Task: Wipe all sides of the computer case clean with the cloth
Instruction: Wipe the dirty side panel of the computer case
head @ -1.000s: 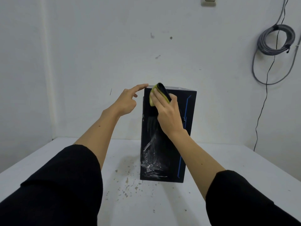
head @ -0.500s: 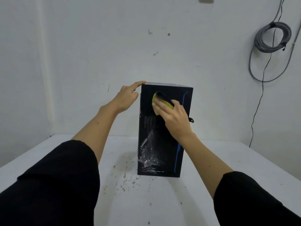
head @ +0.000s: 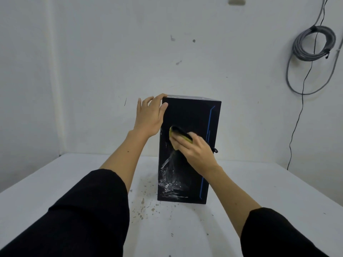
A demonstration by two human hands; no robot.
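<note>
Computer case (head: 193, 115) upright on white surface (head: 278, 182), black, front panel facing camera, thin blue line down its right edge. Standing about mid-surface, near back wall (head: 111, 52).

Left hand (head: 149, 115) at top-left corner of case: fingers (head: 148, 102) spread and extended, thumb tip on front face, index tip touching top edge. Not clamped on anything, just bracing the corner.

Right hand (head: 194, 147) flat against front panel, roughly mid-height. Fingers together, pressing cloth (head: 181, 133) onto panel; cloth bunched, yellow-green with dark part, poking out above fingertips. Small dark loop sticking out past right edge of case by the wrist; cannot tell what it belongs to.

White streaky smears (head: 169, 175) on lower left half of front panel, below the cloth, running down to bottom edge. Small faint lettering near bottom of panel, unreadable.

Brownish specks (head: 144, 206) scattered on surface just in front of and left of case base.

Black sleeves on both forearms, pushed up past mid-forearm.

Coiled grey cable (head: 313, 43) hanging on wall upper right, thin black wire trailing down from it. Wall box at top edge, partly cropped.
</note>
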